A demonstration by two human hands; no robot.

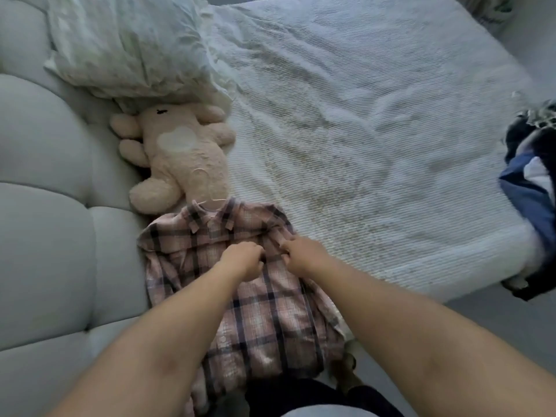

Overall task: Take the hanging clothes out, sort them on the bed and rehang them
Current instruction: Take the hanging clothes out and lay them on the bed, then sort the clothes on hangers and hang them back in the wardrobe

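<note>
A pink, white and navy plaid button-front shirt point(240, 296) lies face up along the edge of the bed, at six o'clock in the view, its collar pointing to twelve o'clock. It is mounted on a pale plastic hanger point(207, 188), whose hook projects past the collar onto a beige plush toy with a pale heart patch point(177, 155). The left hand point(242, 260) and the right hand point(304, 255) sit side by side at the chest of the shirt, fingers curled and pinching the fabric at the front placket; whether they are fastening or undoing a button cannot be told. The white textured bedspread point(376, 130) carries a second heap of dark blue, black and white garments point(529, 182) at three o'clock, well apart from the shirt. A crumpled white duvet point(129, 46) lies at eleven o'clock, and the grey tufted upholstered headboard point(45, 176) fills nine o'clock.

Judged stage: removal from the wardrobe appears done at least in part, since clothes already lie on the bed. Sorting is under way, with the shirt laid apart from the heap. Rehanging remains; no rail or wardrobe is visible. The heap at three o'clock has probably yet to be handled.
</note>
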